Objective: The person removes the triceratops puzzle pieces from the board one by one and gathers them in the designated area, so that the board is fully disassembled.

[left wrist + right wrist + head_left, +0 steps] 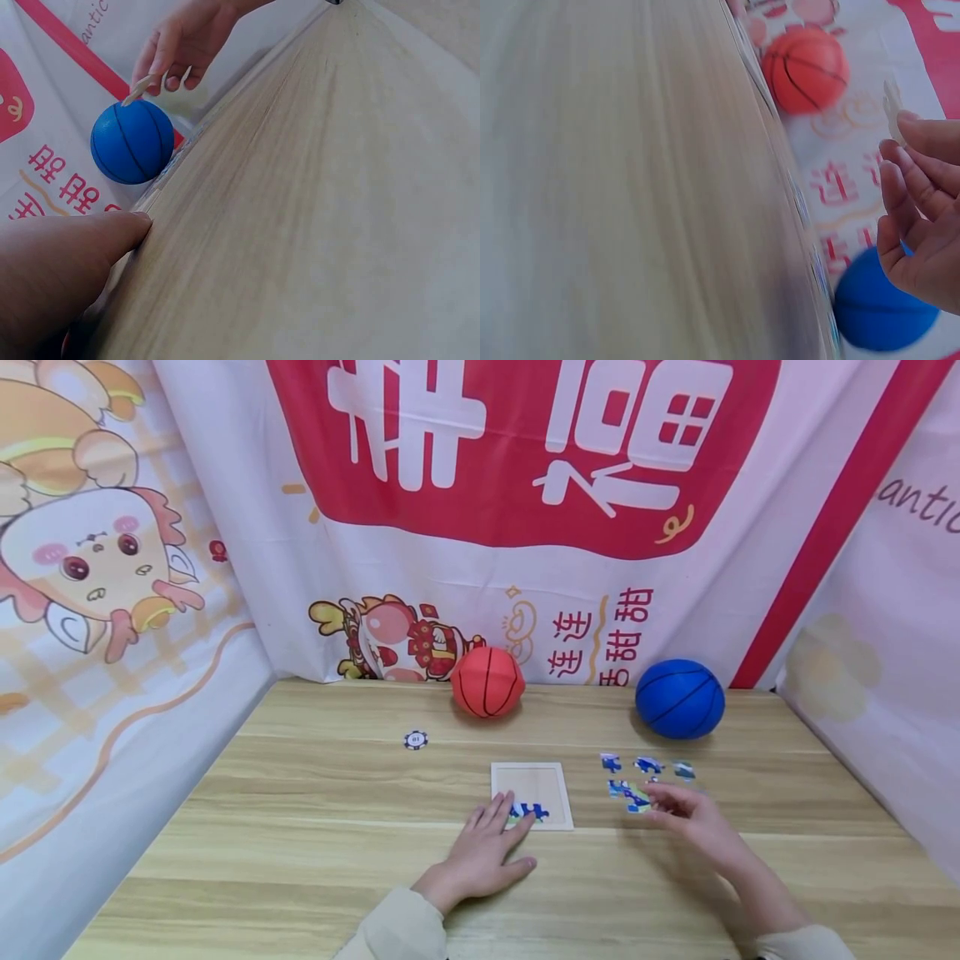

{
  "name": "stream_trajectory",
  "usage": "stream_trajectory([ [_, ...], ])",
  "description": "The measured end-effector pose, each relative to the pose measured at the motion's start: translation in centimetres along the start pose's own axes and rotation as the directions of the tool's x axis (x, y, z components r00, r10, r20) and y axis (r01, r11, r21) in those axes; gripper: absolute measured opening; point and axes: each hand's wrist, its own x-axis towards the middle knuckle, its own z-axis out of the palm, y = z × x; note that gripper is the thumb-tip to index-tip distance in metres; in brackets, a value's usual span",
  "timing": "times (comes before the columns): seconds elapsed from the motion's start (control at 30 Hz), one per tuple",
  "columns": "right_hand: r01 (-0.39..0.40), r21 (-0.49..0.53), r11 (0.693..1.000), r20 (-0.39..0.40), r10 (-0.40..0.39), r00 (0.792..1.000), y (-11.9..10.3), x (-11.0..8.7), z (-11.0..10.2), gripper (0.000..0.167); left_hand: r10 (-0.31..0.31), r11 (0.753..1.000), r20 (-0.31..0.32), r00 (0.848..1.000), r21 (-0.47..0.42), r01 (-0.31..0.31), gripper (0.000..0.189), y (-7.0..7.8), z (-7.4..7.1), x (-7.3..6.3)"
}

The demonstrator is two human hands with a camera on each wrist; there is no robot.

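A white-rimmed puzzle tray (566,793) lies on the wooden table, with blue and green jigsaw pieces (534,811) along its near edge. My left hand (483,853) rests flat with fingers spread over the tray's near left corner, partly covering the pieces. Between thumb and fingertips, my right hand (697,825) pinches a jigsaw piece (892,109), seen nearly edge-on in the right wrist view and held above the table. Several loose jigsaw pieces (648,765) lie to the right of the tray, just beyond the right hand; some are partly hidden by its fingers.
Toward the back edge of the table stand a red ball (487,682) and, farther right, a blue ball (680,699). A small round chip (416,740) lies left of the tray. Printed cloth (420,568) hangs behind the table and at both sides.
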Motion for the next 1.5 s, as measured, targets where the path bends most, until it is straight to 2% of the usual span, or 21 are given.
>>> stream_trajectory([
  [0.27, 0.006, -0.078, 0.997, -0.074, -0.012, 0.997, 2.6, -2.2, -3.5, 0.037, 0.008, 1.000, -0.005, 1.000, 0.017, -0.007, 0.061, 0.0, 0.3, 0.2],
  [0.33, -0.014, -0.082, 0.997, -0.082, 0.007, 0.997, 3.3, -2.7, -4.2, 0.037, 0.008, 1.000, -0.006, 1.000, 0.021, -0.008, 0.061, 0.0, 0.3, 0.2],
  [0.47, -0.114, -0.044, 0.993, -0.063, 0.111, 0.992, 4.5, -3.2, -5.5, 0.045, 0.009, 1.000, -0.014, 1.000, 0.024, -0.009, 0.061, -0.1, 0.4, 0.2],
  [0.57, -0.117, -0.040, 0.992, -0.072, 0.113, 0.991, 5.5, -3.5, -6.1, 0.046, 0.009, 1.000, -0.014, 1.000, 0.023, -0.008, 0.061, -0.1, 0.4, 0.2],
  [0.83, -0.022, -0.120, 0.992, -0.129, 0.006, 0.992, 7.8, -3.8, -6.7, 0.037, 0.007, 1.000, -0.001, 1.000, 0.017, -0.007, 0.061, 0.1, 0.4, 0.2],
  [0.93, 0.013, -0.168, 0.986, -0.127, -0.035, 0.991, 8.4, -3.7, -6.7, 0.036, 0.008, 1.000, -0.004, 1.000, 0.014, -0.008, 0.061, 0.0, 0.3, 0.2],
  [1.1, -0.001, -0.218, 0.976, -0.121, -0.026, 0.992, 8.7, -3.3, -6.5, 0.038, 0.009, 1.000, -0.018, 1.000, 0.010, -0.009, 0.061, 0.0, 0.2, 0.2],
  [1.33, -0.004, -0.279, 0.960, -0.119, -0.031, 0.992, 9.1, -3.1, -6.3, 0.036, 0.002, 1.000, -0.005, 1.000, 0.005, -0.002, 0.061, 0.0, 0.3, 0.1],
  [1.5, -0.047, -0.311, 0.949, -0.086, 0.022, 0.996, 9.0, -2.9, -6.3, 0.038, 0.001, 1.000, -0.008, 1.000, -0.005, -0.001, 0.061, -0.1, 0.2, 0.1],
])
